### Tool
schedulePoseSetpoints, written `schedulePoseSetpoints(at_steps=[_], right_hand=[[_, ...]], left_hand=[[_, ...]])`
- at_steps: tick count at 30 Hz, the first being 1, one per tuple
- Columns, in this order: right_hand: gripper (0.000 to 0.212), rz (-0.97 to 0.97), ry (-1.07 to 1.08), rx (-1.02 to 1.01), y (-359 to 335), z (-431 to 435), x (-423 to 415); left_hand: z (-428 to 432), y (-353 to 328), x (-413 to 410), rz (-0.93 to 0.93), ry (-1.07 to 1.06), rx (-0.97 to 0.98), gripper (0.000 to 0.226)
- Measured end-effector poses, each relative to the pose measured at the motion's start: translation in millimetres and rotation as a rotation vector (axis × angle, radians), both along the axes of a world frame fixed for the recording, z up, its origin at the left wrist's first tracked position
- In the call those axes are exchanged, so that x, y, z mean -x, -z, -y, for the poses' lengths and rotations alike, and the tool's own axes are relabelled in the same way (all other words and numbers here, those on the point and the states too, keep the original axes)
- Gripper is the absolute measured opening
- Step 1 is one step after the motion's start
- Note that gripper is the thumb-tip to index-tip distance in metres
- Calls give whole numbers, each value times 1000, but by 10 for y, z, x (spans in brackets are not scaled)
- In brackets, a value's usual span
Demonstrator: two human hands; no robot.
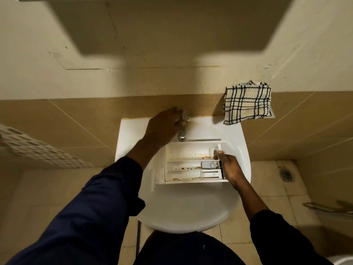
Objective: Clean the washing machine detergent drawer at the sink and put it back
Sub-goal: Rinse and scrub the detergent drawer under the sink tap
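Here, in the head view, the detergent drawer (188, 163) is seen lying across the sink (245, 150) at the centre of the frame, stained brown inside; its right end is gripped by the right hand (231, 169), thumb on top; the tap (181, 135), just above, is grasped by the left hand (164, 127); the drawer is judged light, stiff and slippery when wet, best held by its end walls.

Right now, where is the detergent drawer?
In the head view, the detergent drawer lies across the white sink, just in front of the tap; the right hand holds its right end and the left hand grips the tap.
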State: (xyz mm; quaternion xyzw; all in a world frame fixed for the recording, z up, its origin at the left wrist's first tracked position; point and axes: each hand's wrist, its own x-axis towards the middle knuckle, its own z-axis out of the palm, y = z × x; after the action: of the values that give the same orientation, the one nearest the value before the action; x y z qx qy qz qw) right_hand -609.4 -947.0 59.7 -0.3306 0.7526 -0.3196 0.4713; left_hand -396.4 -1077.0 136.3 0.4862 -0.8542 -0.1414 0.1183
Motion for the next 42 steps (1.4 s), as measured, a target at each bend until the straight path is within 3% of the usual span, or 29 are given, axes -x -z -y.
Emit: schedulePoseSetpoints(at_steps=[7, 13, 21, 23, 26, 30, 33, 37, 42], right_hand=[[46, -8, -20, -12, 16, 87, 60], [43, 7, -14, -30, 1, 95, 85], [44, 18, -19, -50, -5, 107, 85], [44, 16, -26, -49, -18, 126, 71], [44, 9, -33, -47, -7, 128, 69], [44, 12, -27, -47, 14, 105, 75], [42, 16, -17, -52, 31, 107, 95], [39, 37, -30, -53, 4, 184, 86], [39, 35, -76, -76, 17, 299, 90]], left_hand=[[164, 192, -15, 163, 196, 194, 45], [324, 169, 206, 305, 195, 194, 18], [311, 152, 295, 278, 118, 164, 7], [284, 79, 322, 233, 70, 132, 13], [133, -8, 242, -11, -109, 0, 31], [-377, 81, -243, -296, -498, -162, 52], [-679, 262, -595, -326, -725, -534, 72], [-888, 415, -665, -625, -789, -1037, 74], [-929, 592, -545, -662, -809, -971, 57]])
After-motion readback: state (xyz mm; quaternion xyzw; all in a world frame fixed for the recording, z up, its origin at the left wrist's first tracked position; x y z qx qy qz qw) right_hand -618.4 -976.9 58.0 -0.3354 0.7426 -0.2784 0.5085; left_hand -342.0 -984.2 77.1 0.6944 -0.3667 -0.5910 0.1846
